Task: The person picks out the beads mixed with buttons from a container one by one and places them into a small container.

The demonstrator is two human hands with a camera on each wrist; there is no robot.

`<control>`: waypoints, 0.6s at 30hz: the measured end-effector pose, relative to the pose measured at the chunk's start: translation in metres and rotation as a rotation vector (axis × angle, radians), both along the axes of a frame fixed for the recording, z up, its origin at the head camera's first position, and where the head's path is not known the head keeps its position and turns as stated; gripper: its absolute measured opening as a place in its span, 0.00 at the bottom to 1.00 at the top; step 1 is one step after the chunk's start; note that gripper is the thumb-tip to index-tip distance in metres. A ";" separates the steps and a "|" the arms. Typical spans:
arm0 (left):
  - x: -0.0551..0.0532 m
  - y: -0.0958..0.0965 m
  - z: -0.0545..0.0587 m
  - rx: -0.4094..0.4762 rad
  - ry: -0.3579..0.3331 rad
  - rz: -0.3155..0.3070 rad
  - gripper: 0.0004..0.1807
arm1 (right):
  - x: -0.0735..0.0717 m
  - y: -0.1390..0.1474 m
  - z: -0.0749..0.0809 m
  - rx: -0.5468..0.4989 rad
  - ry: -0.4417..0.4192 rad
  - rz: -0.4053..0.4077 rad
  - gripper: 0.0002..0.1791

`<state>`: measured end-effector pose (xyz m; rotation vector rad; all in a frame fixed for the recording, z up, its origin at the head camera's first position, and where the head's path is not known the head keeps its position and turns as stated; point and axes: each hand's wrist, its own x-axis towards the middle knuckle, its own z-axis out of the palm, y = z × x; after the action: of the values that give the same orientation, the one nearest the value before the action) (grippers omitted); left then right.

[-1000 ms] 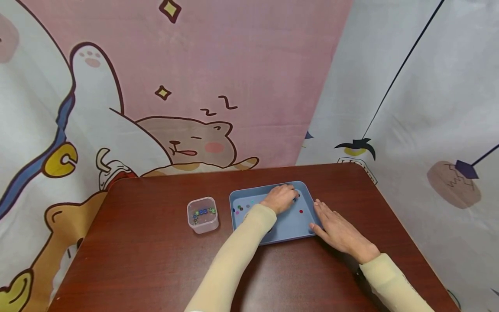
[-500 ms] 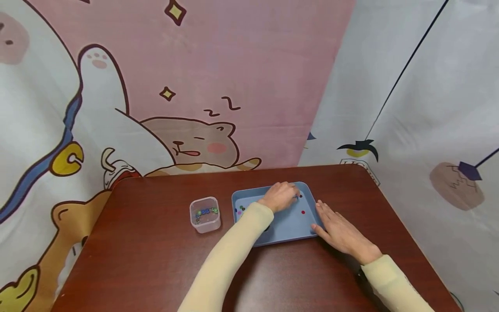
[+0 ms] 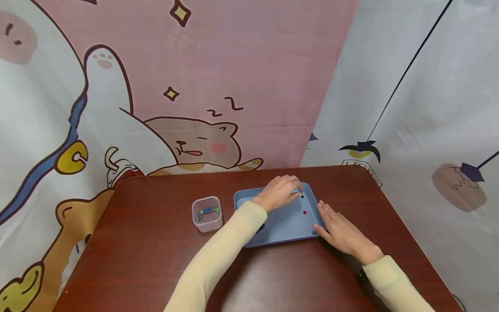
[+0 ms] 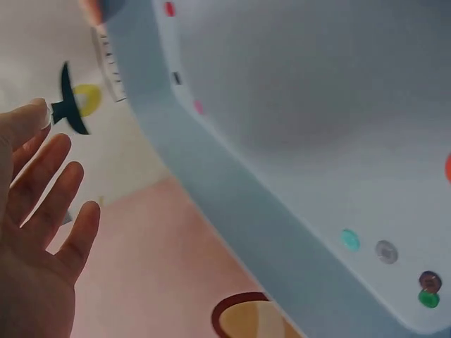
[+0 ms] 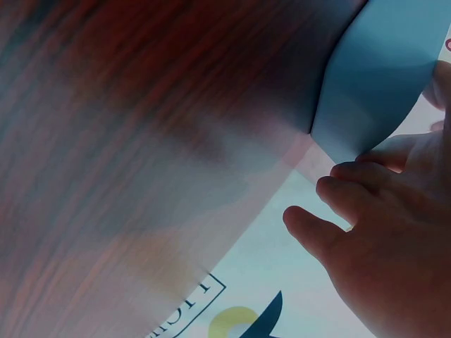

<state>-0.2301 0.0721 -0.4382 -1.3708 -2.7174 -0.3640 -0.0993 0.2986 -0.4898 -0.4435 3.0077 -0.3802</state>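
Note:
My left hand [image 3: 278, 190] hovers over the far right part of a shallow blue tray [image 3: 284, 223]. Its thumb and forefinger pinch a small glassy marble [image 4: 47, 116], largely hidden by the fingertips; the other fingers are spread loosely. Small flat coloured discs lie in the tray, among them a red disc [image 3: 304, 212] and, in the left wrist view, a turquoise disc [image 4: 350, 239] and a grey disc [image 4: 386, 251]. My right hand [image 3: 345, 229] rests against the tray's right edge, its fingers straight.
Left of the tray stands a clear plastic box [image 3: 208, 223] with several blue and green marbles inside. Both stand on a dark red-brown wooden table [image 3: 144, 242]. A printed cloth [image 3: 273, 86] hangs just behind the table's far edge.
My left hand has lifted a little from the tray's far right corner and shifted slightly, its fingertips now raised. The right hand has kept its place at the tray's edge.

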 end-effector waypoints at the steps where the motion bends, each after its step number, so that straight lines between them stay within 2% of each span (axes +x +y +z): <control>1: 0.001 -0.002 0.003 0.014 -0.009 0.002 0.14 | 0.000 0.000 0.000 0.000 0.001 0.000 0.45; 8: 0.013 -0.019 0.021 0.113 -0.062 -0.001 0.14 | -0.001 0.000 0.000 0.004 -0.005 0.000 0.45; 18: 0.022 -0.044 0.043 0.257 -0.028 -0.046 0.12 | -0.001 -0.001 0.002 -0.002 -0.018 -0.006 0.46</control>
<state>-0.2076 0.0278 -0.3956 -1.3663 -2.5528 -0.7122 -0.0998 0.2979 -0.4877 -0.4291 2.9926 -0.3856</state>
